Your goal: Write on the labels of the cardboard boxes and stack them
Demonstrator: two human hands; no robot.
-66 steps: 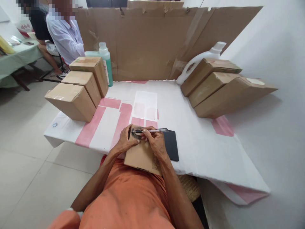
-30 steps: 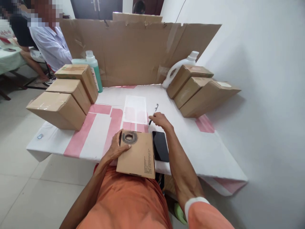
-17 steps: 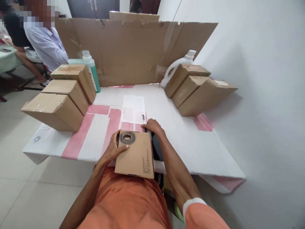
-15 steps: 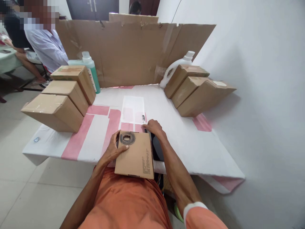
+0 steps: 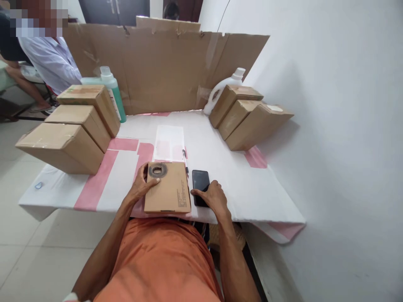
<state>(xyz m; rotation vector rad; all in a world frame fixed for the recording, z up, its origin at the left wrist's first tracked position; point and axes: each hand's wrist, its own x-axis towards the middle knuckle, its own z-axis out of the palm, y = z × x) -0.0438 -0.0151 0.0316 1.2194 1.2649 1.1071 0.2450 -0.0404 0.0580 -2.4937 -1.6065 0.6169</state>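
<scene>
A flat brown cardboard box [image 5: 168,193] with a dark-ringed oval hole and small print lies at the table's front edge. My left hand [image 5: 140,184] grips its left side, thumb on top near the hole and fingers partly hidden behind. To the right of the box is a black smartphone [image 5: 200,181], screen up on the cloth. My right hand [image 5: 214,197] is closed across its lower half, thumb at the left edge and fingers at the right. Between box and phone, a pen [image 5: 185,162] lies beside a whitish rectangular sheet [image 5: 170,136].
Several cardboard boxes [image 5: 72,138] stand at the left, with a green-liquid bottle [image 5: 116,98] behind. More boxes [image 5: 248,121] and a white jug [image 5: 220,90] are at the right. A tall cardboard panel [image 5: 166,71] closes the back. Another person's sleeve [image 5: 50,58] shows far left.
My right hand has left the pen and moved toward me onto the phone. The pen now lies loose. The box, under my left hand, rests farther onto the table, and the view has shifted.
</scene>
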